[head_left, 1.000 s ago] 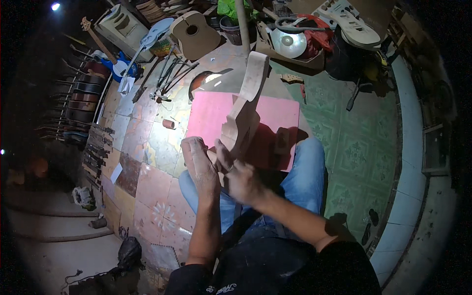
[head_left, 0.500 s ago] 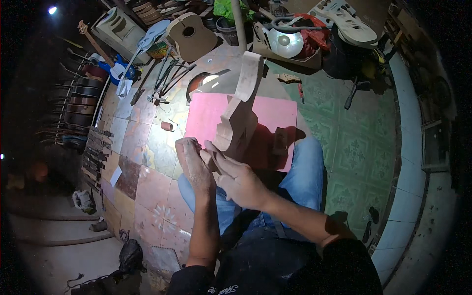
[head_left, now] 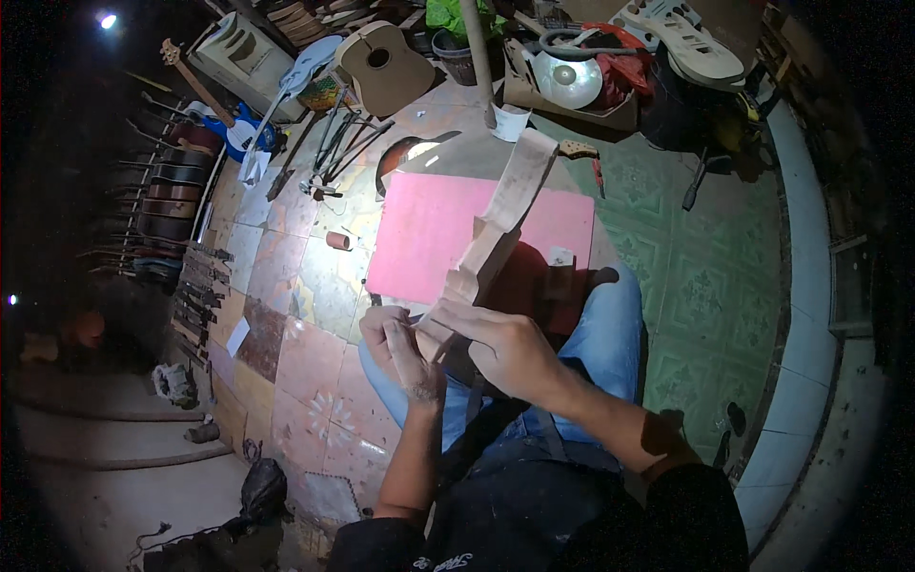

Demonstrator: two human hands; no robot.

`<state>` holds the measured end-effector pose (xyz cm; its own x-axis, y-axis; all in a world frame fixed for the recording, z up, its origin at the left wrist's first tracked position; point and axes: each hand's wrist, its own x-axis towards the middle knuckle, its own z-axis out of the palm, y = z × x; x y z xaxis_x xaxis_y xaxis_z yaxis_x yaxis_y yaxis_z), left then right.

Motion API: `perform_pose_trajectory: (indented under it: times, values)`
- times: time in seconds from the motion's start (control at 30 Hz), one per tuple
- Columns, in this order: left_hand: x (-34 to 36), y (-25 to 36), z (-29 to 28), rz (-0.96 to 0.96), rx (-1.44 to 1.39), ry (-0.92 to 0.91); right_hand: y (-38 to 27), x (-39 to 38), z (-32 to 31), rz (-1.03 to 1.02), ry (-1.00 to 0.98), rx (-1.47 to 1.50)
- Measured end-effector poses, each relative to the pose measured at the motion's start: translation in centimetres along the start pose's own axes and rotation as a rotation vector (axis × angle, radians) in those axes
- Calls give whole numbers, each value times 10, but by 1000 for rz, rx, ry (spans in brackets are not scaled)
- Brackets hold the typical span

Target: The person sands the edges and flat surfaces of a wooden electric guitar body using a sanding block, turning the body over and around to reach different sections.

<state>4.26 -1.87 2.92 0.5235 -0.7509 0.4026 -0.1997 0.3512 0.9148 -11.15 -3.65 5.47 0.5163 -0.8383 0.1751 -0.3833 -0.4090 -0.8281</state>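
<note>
- From where I stand, I see a pale piece of wood point(head_left: 481, 259), long and stepped; it slants from the person's hands across the view of a pink board point(head_left: 424, 224).
- The left hand point(head_left: 402, 353) is at the near end of this wood, its fingers bent and half closed; whether it grips the wood, I cannot tell.
- The right hand point(head_left: 510, 351) lies over the same near end, with fingers close together and almost straight; I cannot tell how firmly it holds.
- A small block point(head_left: 559, 272) is on the board, to the right of the wood, in shadow.
- A short brown tube point(head_left: 338, 240) lies on the tiled floor point(head_left: 310, 334), left of the board.
- Farther away, a guitar body point(head_left: 386, 71) with a round hole leans near a dark bucket point(head_left: 455, 62).
</note>
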Motion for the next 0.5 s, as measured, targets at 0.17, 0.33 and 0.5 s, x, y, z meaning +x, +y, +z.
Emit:
perform_pose_trajectory:
  times: [0.17,0.33,0.5]
  values:
    - [-17,-18,-10,150,49,11,-16,-21,19,16,232,343]
    - [-47,-78,-57,-120,-243,-44,-18,-13,23,-33,106,352]
    - [-63,-78,-56,-112,-109,-33,7,-16,29,-46,52,225]
